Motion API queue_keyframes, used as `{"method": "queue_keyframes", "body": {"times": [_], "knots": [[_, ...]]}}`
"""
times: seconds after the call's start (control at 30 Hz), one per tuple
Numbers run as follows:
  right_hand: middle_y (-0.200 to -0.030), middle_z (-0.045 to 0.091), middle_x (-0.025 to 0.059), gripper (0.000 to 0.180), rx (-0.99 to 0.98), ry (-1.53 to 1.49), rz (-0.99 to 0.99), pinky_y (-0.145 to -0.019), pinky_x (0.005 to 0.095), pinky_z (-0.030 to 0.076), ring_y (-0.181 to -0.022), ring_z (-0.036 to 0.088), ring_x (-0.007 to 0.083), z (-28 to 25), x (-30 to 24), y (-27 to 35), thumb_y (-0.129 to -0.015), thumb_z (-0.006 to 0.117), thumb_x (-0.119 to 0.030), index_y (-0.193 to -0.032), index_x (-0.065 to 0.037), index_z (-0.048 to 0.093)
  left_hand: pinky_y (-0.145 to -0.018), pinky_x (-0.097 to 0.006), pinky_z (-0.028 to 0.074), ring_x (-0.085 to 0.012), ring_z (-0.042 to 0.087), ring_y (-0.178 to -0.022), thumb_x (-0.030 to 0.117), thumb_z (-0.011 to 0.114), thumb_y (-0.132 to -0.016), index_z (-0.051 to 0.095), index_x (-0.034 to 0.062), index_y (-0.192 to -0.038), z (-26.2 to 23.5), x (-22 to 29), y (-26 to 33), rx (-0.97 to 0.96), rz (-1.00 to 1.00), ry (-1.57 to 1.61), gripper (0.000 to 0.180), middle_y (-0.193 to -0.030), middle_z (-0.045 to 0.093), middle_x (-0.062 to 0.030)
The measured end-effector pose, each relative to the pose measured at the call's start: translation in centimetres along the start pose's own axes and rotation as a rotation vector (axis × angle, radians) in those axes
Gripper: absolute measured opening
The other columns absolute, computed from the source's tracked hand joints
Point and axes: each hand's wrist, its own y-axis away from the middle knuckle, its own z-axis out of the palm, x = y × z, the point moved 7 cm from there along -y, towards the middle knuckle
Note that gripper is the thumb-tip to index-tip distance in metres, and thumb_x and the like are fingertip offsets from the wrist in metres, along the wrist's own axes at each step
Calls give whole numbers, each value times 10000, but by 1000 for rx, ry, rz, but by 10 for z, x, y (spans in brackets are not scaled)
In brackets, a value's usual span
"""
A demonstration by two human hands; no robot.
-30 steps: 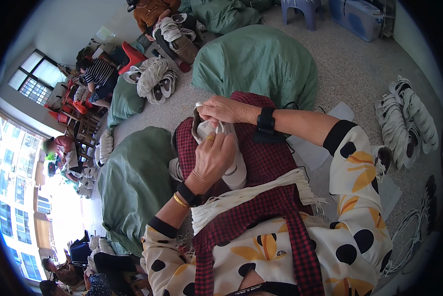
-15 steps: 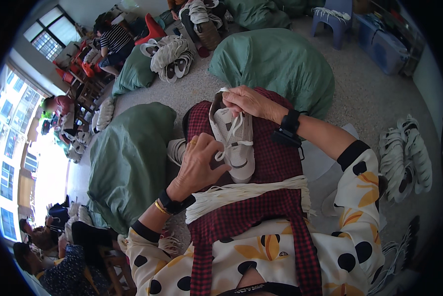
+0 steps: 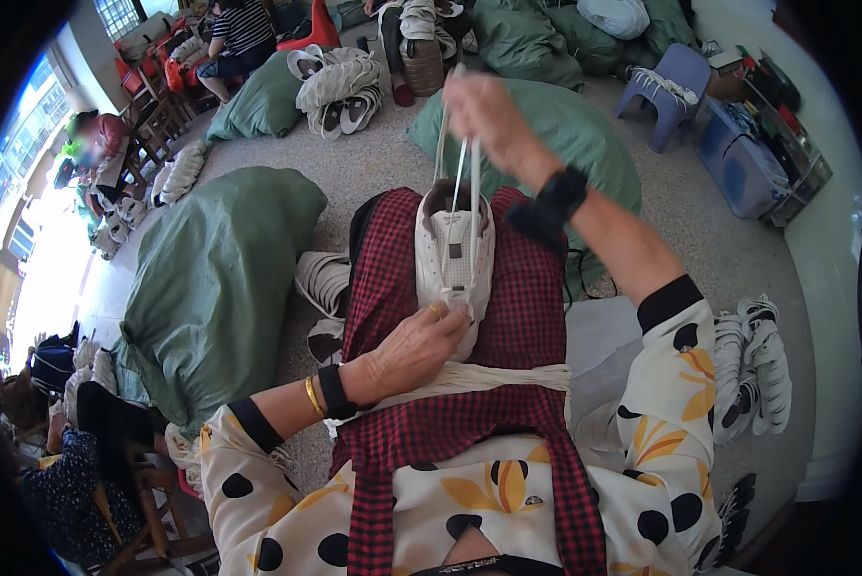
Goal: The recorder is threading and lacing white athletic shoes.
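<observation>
A white sneaker (image 3: 431, 274) lies on my lap over the red-and-black checked apron (image 3: 527, 298), toe toward me. My left hand (image 3: 416, 348) is closed at its front, fingertips pinched around the lowest part of the lacing. Above the far end of the sneaker, my right hand (image 3: 488, 120) is raised and closed on a white shoelace (image 3: 475, 187). The lace strands run up taut from the shoe to that hand, whose fingers are somewhat blurred. A bundle of white laces (image 3: 508, 377) lies across my lap, nearer to me than the shoe.
Large green sacks stand at the left (image 3: 224, 278) and ahead (image 3: 584, 134). Stacked white shoes (image 3: 752, 365) sit on the floor at right; more shoes (image 3: 323, 283) lie beside my left knee. A blue stool (image 3: 666, 91) holds laces. Other people sit at left and at the back.
My right hand has risen away from the shoe, drawing the lace strands up taut. My left hand has moved right onto the shoe's front. The lace loops over the shoe are gone.
</observation>
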Motion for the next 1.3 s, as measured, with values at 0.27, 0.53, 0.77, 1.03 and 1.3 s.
{"method": "queue_keyframes", "body": {"times": [0.27,0.53,0.77,1.03,1.3], "knots": [[-588,336,-72,352,-296,356,105,-456,229,274,-490,309,31,19,-9,45,-1036,439,-291,-748,-90,459,-765,-350,545,-275,667,-814,7,695,-817,661,-15,-1020,-47,-37,-2,400,-130,426,207,-893,642,-114],[-610,409,-63,385,-340,245,295,-471,221,283,-517,347,32,24,30,112,-1062,456,-325,-782,-67,514,-659,-370,524,-265,666,-734,21,682,-808,648,-7,-919,-50,-63,-14,362,-326,514,118,-830,637,-127],[-618,455,-22,356,-425,285,343,-509,269,371,-545,436,75,38,58,117,-1026,456,-290,-758,-63,508,-559,-305,470,-156,610,-617,68,690,-799,639,-7,-784,-34,-83,-24,17,-374,776,91,-698,604,-74],[-639,383,-70,376,-414,70,406,-462,221,255,-515,323,30,27,57,120,-1069,445,-332,-799,-76,497,-560,-316,487,-155,621,-612,61,693,-784,556,-15,-894,-46,-91,3,362,-569,823,191,-673,613,-76],[-571,296,-93,325,4,-259,309,-416,216,211,-453,276,32,-4,-17,85,-1054,444,-246,-750,-133,420,-584,-346,509,-208,644,-625,211,855,-691,605,-6,-743,-26,-78,-5,361,-624,691,335,-674,643,-111]]}}
